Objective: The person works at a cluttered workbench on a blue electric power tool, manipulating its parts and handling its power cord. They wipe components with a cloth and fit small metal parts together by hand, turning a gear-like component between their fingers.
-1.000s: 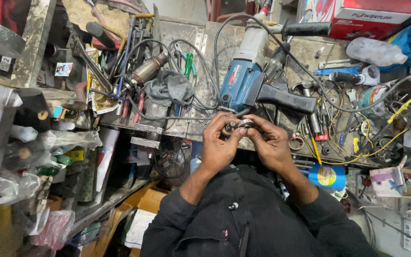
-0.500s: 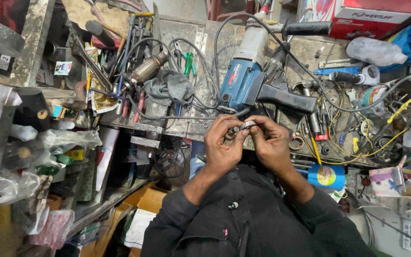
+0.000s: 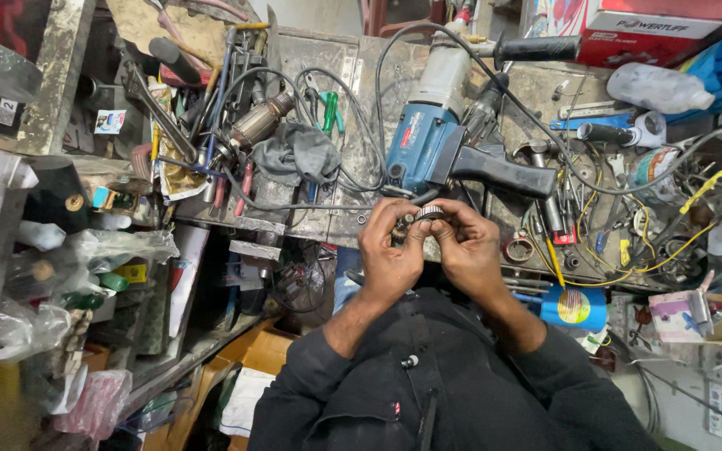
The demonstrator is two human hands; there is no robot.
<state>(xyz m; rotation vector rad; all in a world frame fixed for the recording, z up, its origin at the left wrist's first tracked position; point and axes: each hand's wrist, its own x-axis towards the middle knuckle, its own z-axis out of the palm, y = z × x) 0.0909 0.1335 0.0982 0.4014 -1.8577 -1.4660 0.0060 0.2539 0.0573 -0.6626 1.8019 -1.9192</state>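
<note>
- The left hand [image 3: 390, 255] and right hand [image 3: 467, 250] meet at the picture's centre, both pinched shut around a small round ribbed metal part [image 3: 428, 213], fingertips touching it from either side.
- What kind of part it is I cannot tell; the fingers cover most of it.
- At 12 o'clock from the hands, just beyond them, a blue and grey electric power drill with a black pistol handle [image 3: 436, 142] lies on the cluttered grey counter [image 3: 361, 63].
- At 10 o'clock, a crumpled grey cloth [image 3: 298, 154] rests among black cables.
- At 4 o'clock, near the right hand, a blue round tin lid [image 3: 574, 306] sits at the counter's edge.
- Yellow wires [image 3: 670, 250] trail at 3 o'clock.
</note>
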